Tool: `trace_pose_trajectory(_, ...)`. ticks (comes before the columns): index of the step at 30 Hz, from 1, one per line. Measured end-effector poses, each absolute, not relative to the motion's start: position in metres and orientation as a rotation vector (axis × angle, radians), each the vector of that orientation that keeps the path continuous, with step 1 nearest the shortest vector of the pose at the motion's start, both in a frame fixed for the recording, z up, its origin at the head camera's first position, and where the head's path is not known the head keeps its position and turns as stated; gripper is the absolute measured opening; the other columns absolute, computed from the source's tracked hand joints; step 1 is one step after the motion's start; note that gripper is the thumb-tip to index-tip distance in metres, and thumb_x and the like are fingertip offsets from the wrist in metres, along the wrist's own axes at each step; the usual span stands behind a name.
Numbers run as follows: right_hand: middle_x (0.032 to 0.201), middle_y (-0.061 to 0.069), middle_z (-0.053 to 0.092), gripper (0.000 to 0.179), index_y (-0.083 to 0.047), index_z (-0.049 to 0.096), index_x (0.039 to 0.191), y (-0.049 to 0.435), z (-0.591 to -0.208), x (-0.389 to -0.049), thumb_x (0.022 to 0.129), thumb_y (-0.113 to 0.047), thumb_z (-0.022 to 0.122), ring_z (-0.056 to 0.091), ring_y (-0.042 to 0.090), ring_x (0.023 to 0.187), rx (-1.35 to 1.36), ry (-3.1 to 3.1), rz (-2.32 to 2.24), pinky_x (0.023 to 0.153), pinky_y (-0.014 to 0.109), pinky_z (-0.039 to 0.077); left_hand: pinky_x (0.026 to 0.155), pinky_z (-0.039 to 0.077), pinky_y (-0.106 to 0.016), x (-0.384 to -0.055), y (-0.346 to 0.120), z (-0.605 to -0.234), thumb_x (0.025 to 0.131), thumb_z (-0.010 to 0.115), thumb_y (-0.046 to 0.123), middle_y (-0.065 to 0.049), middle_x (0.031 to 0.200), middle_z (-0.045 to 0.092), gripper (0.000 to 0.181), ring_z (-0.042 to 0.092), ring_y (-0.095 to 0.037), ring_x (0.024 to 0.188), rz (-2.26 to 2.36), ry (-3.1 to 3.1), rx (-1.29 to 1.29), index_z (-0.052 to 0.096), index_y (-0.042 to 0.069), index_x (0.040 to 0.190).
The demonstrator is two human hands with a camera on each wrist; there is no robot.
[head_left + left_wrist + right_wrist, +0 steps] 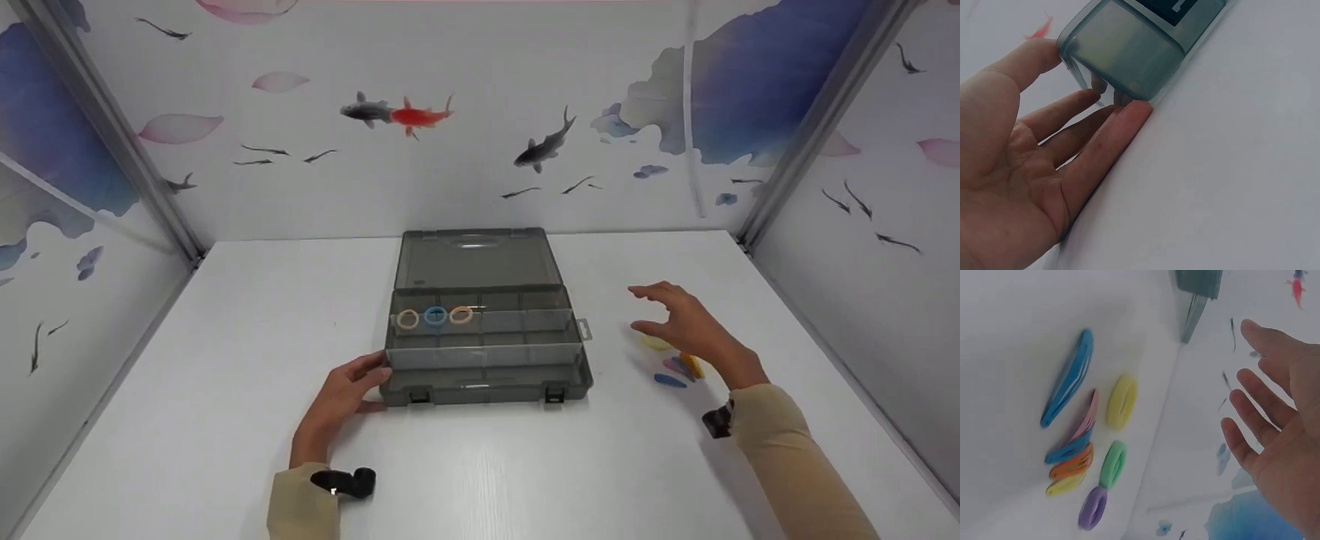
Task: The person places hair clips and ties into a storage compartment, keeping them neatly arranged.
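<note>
A grey translucent divided box (480, 262) lies with its lid folded back. Three hair ties stand in a row along its rear compartments: a beige one (407, 328), a blue one (435, 324) and a peach one (460, 323). My left hand (343, 399) touches the box's left end, its thumb at the top edge and its extended fingers against the side wall. Off to the right, my right hand (688, 324) hovers with spread fingers, holding nothing. Below it lie a single blue hair clip (1068, 379) and a yellow hair tie (1113, 405).
Overlapping snap clips lie beside the single clip: pink (1088, 418), blue (1069, 451), orange (1072, 466) and yellow (1065, 485). A green hair tie (1107, 465) touches a purple one (1087, 509). Printed panels (465, 195) enclose the white table (480, 465) at the back and sides.
</note>
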State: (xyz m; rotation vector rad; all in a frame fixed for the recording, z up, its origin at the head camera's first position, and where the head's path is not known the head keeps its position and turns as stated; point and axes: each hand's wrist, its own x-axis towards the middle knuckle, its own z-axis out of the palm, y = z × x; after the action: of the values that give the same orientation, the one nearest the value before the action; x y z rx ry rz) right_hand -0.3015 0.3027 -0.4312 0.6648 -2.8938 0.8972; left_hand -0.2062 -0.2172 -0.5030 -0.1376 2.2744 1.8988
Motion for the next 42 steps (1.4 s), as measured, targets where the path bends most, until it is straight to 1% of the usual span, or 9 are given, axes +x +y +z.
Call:
trace_pose_trajectory(4,0.139,0.024,0.054,0.060,-0.005,0.051,0.145,0.321,-0.438,-0.303,0.091,-0.022,0.074,0.045,0.047,0.133,0.594,-2.980,0.933,0.108,0.067,0.040,0.090,0.061,-0.039,-0.205,-0.218,-0.503,0.098,0.065,0.030,-0.017,0.157,0.042,0.060,0.045,-0.035,0.142,1.902,2.270,-0.139,0.046,0.007,0.150)
trace_pose_trajectory(8,0.147,0.025,0.048,0.066,-0.006,0.050,0.146,0.332,-0.445,-0.304,0.091,-0.034,0.074,0.039,0.050,0.138,0.487,-3.083,0.930,0.111,0.070,0.035,0.090,0.061,-0.039,-0.203,-0.219,-0.503,0.098,0.065,0.029,-0.018,0.158,0.041,0.061,0.043,-0.036,0.143,1.898,2.263,-0.135,0.044,0.007,0.151)
trace_pose_trajectory(14,0.154,0.029,0.038,0.071,-0.005,0.051,0.146,0.342,-0.450,-0.313,0.088,-0.038,0.077,0.030,0.053,0.143,0.412,-3.163,0.919,0.115,0.071,0.028,0.090,0.061,-0.039,-0.203,-0.221,-0.501,0.098,0.064,0.029,-0.018,0.159,0.040,0.061,0.043,-0.036,0.143,1.899,2.267,-0.128,0.044,0.007,0.151)
trace_pose_trajectory(18,0.155,0.029,0.035,0.074,-0.007,0.051,0.145,0.347,-0.455,-0.318,0.086,-0.041,0.079,0.029,0.053,0.144,0.383,-3.212,0.925,0.115,0.071,0.027,0.090,0.061,-0.039,-0.205,-0.221,-0.501,0.098,0.064,0.029,-0.017,0.158,0.041,0.060,0.044,-0.036,0.142,1.903,2.265,-0.133,0.044,0.007,0.151)
trace_pose_trajectory(23,0.155,0.029,0.036,0.072,-0.006,0.052,0.145,0.352,-0.459,-0.321,0.085,-0.038,0.079,0.030,0.052,0.142,0.392,-3.233,0.914,0.115,0.071,0.027,0.092,0.060,-0.040,-0.206,-0.219,-0.501,0.098,0.065,0.029,-0.017,0.158,0.041,0.061,0.044,-0.036,0.143,1.895,2.265,-0.129,0.044,0.007,0.151)
trace_pose_trajectory(26,0.155,0.029,0.034,0.072,-0.006,0.052,0.145,0.351,-0.458,-0.324,0.086,-0.036,0.079,0.028,0.053,0.143,0.400,-3.241,0.898,0.115,0.071,0.026,0.091,0.061,-0.040,-0.207,-0.218,-0.501,0.098,0.066,0.031,-0.016,0.158,0.042,0.062,0.044,-0.035,0.143,1.900,2.266,-0.127,0.044,0.007,0.151)
trace_pose_trajectory(31,0.158,0.029,0.028,0.071,-0.010,0.053,0.145,0.348,-0.458,-0.327,0.085,-0.036,0.079,0.023,0.055,0.144,0.407,-3.304,0.879,0.114,0.074,0.023,0.090,0.061,-0.039,-0.207,-0.218,-0.502,0.097,0.066,0.031,-0.016,0.158,0.042,0.062,0.043,-0.035,0.143,1.899,2.271,-0.125,0.044,0.007,0.151)
trace_pose_trajectory(38,0.155,0.030,0.032,0.055,-0.009,0.063,0.135,0.345,-0.461,-0.331,0.086,-0.031,0.078,0.027,0.058,0.140,0.532,-3.316,0.837,0.110,0.076,0.030,0.089,0.061,-0.039,-0.206,-0.217,-0.500,0.098,0.065,0.026,-0.018,0.158,0.041,0.060,0.041,-0.035,0.144,1.933,2.231,-0.132,0.044,0.006,0.151)
trace_pose_trajectory(42,0.156,0.029,0.032,0.053,-0.010,0.064,0.134,0.347,-0.463,-0.333,0.087,-0.031,0.078,0.026,0.058,0.141,0.502,-3.325,0.827,0.111,0.076,0.028,0.090,0.061,-0.040,-0.207,-0.217,-0.499,0.099,0.064,0.027,-0.018,0.158,0.040,0.061,0.041,-0.036,0.144,1.922,2.236,-0.125,0.043,0.006,0.151)
